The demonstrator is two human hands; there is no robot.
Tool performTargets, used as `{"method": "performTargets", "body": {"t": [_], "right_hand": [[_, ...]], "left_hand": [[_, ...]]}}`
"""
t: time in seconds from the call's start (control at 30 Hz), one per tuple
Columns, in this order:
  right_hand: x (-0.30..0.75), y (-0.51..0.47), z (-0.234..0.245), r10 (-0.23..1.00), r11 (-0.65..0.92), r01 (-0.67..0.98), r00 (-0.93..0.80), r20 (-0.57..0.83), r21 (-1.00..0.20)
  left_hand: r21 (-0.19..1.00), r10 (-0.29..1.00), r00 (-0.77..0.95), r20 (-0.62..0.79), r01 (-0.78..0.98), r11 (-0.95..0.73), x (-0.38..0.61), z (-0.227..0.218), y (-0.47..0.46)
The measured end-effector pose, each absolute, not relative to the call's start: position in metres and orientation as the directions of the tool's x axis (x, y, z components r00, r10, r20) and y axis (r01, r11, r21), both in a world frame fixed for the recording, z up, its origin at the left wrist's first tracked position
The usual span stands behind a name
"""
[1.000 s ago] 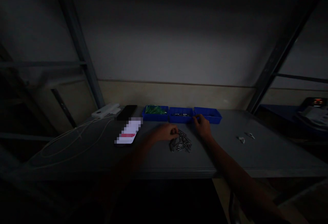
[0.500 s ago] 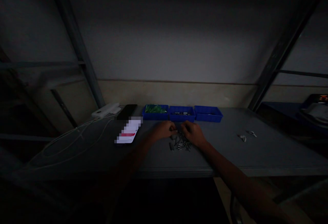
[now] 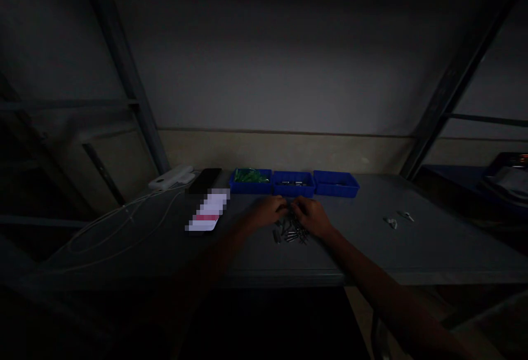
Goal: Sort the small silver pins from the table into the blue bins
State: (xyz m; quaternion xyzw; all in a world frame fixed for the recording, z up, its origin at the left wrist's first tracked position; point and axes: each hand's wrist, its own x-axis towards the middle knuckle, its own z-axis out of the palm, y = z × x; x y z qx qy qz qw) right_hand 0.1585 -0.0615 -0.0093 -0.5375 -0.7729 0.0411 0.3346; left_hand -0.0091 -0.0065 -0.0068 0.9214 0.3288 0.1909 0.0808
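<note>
My two forearms come up from the dark near edge of the grey table and angle in towards each other, so both hands meet over one spot. My left hand and my right hand sit knuckles up, almost touching, with the fingers curled down onto a heap of small metal pieces. The heap lies on the table just under and in front of my fingertips, a few pieces spilling out towards me. The light is too low for me to tell whether either hand pinches a piece or only rests on the heap. Keeping the hands this close seems to let both work the same heap without reaching. To my left, beside the left wrist, lies a white card with a red band, flat and clear of the heap. Well off to my right two small pale bits lie apart from everything else. Just beyond my hands three blue trays stand side by side in a row: the left tray holds green things, the middle tray a few metal pieces, and the right tray looks nearly bare; set there, each is a short reach away. Further left a dark phone and a white charger block with its cable keep to the corner, by the wall.
</note>
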Motion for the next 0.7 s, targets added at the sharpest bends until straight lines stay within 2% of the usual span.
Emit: {"method": "performTargets", "body": {"t": [0.17,0.5,0.7], "right_hand": [[0.1581,-0.0619,-0.0087,0.868,0.41,0.812,-0.206,0.453,-0.416],[0.1573,-0.0636,-0.0072,0.891,0.397,0.816,-0.233,0.389,-0.42],[0.1589,-0.0607,-0.0093,0.905,0.334,0.856,-0.175,0.387,-0.394]], "left_hand": [[0.341,0.66,0.642,0.39,0.565,-0.751,-0.0094,-0.0025,-0.006],[0.378,0.654,0.642,0.401,0.534,-0.756,-0.009,-0.0079,-0.0047],[0.407,0.654,0.644,0.397,0.515,-0.754,-0.0075,-0.0013,-0.0085]]}}
